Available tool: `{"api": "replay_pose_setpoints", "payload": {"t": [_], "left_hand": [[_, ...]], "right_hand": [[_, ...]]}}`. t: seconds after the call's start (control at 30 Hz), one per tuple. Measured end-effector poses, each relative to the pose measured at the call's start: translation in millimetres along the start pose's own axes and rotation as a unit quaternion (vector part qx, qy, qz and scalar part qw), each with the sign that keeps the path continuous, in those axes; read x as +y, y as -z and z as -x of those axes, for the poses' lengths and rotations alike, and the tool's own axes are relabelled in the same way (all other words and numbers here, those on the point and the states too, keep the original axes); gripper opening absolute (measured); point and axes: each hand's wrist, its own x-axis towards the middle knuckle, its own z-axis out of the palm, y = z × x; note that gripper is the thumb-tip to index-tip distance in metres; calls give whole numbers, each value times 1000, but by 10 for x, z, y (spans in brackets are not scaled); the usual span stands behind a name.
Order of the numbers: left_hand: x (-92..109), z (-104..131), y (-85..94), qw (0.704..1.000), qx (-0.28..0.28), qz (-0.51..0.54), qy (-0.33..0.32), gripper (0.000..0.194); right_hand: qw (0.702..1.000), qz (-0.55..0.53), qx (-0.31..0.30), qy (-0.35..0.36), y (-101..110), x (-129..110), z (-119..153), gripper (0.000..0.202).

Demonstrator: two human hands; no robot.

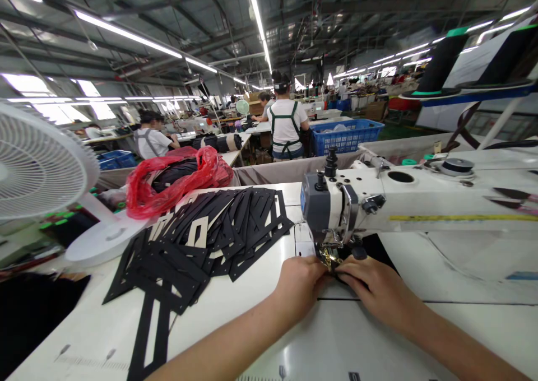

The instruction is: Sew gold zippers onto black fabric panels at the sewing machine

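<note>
A white sewing machine (361,196) stands on the white table. Black material (380,249) lies under its needle area, beside gold-coloured metal parts (330,258). My left hand (300,284) is at the left of these parts, its fingers closed and their tips hidden, so what they hold is unclear. From the right, my right hand (372,286) pinches the near edge of the black material. Many flat black pieces with slots (247,224) are heaped on the table to the left of the machine.
A white fan (96,230) stands at the left, next to a red plastic bag (168,185) with dark contents. Thread cones (437,67) are at the upper right. Beyond the table are a blue basket (347,137) and several people at work.
</note>
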Motion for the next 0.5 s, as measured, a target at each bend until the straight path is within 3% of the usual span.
{"api": "replay_pose_setpoints", "payload": {"t": [0.1, 0.2, 0.33, 0.5], "left_hand": [[42, 112, -60, 997, 17, -33, -61, 10], [69, 174, -107, 991, 53, -63, -104, 14], [65, 184, -132, 988, 87, -69, -111, 18], [84, 171, -111, 989, 64, -76, -106, 17]], "right_hand": [[999, 19, 13, 28, -41, -14, 134, 22], [996, 58, 63, -34, -118, 67, 86, 25], [978, 149, 91, -118, -306, 263, -115, 26], [979, 132, 69, -141, -410, 352, -214, 23]]}}
